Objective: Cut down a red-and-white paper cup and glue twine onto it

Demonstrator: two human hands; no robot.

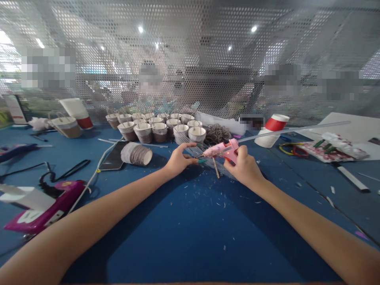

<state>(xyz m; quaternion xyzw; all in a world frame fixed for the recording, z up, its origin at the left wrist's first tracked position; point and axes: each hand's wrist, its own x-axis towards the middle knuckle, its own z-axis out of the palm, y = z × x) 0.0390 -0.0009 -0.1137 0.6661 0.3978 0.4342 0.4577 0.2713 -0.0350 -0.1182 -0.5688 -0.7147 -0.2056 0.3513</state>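
Two bare hands are seen in the head view, brought near each other at the centre of the frame. The pink glue gun (221, 149), just right of centre, is gripped by the right hand (245, 168), with the fingers curled firmly around its handle. By the left hand (178, 160), thumb and forefinger are spread apart near the nozzle (201, 156); whether the small teal piece (202, 161) beside the thumb is pinched or merely lies there cannot be told.

For close work with a hot tip, the gun is best steadied from the wrist, and the trigger is best squeezed lightly so that only a small bead is let out. The left fingertips should be held well clear of the metal, since a burn is judged the main risk.

The gun's body is pink, with a mottled front half and an orange-red point of light on its side. It is tilted slightly, its nozzle turned toward the left of the frame. From its back a long translucent rod (297, 130) is extended toward the upper right, above the blue table (184, 245), where pale scraps are scattered.
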